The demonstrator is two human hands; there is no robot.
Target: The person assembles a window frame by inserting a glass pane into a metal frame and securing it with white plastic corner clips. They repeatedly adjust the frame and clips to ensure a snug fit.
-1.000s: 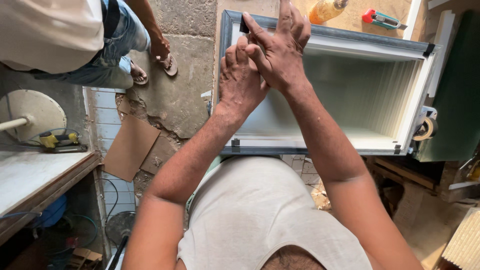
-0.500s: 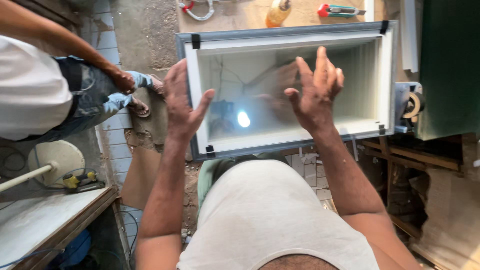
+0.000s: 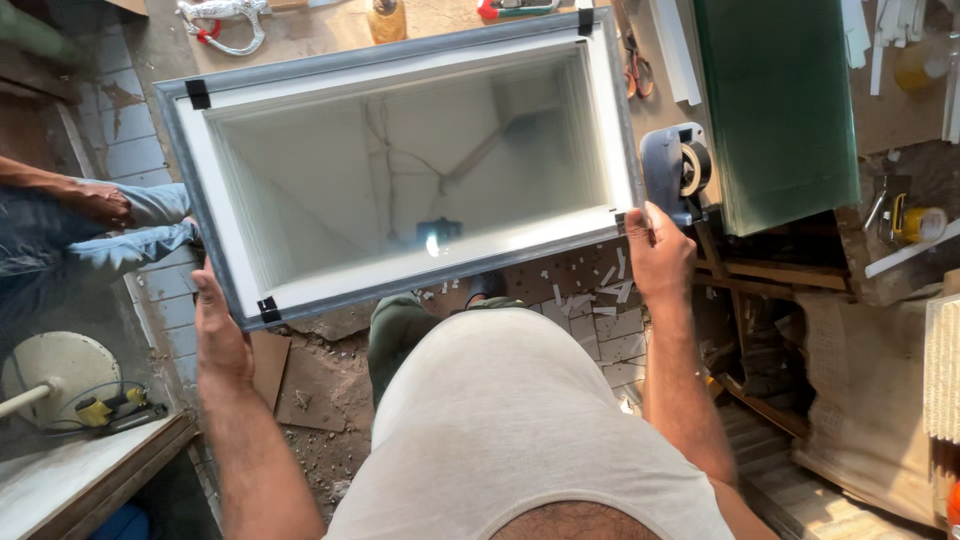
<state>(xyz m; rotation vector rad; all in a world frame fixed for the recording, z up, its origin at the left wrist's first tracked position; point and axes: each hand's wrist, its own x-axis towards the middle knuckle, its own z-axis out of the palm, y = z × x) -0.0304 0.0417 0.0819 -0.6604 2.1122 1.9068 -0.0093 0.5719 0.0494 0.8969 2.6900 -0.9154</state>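
A large rectangular mirror in a grey metal frame (image 3: 400, 170), with black tape at its corners, is held out flat in front of me. My left hand (image 3: 218, 335) grips its near left corner. My right hand (image 3: 655, 250) grips its near right corner, beside a grey tape dispenser (image 3: 675, 170). The glass reflects a pale ceiling and a small bright light.
A dark green glass sheet (image 3: 785, 110) lies on the bench at the right. Another person's legs in jeans (image 3: 90, 225) are at the left. A yellow power tool (image 3: 110, 410) sits by a pale round disc at the lower left. Bottles and clamps lie along the top.
Both hands were together, then spread open over the mirror. Now each grips a near corner, and the mirror fills more of the view.
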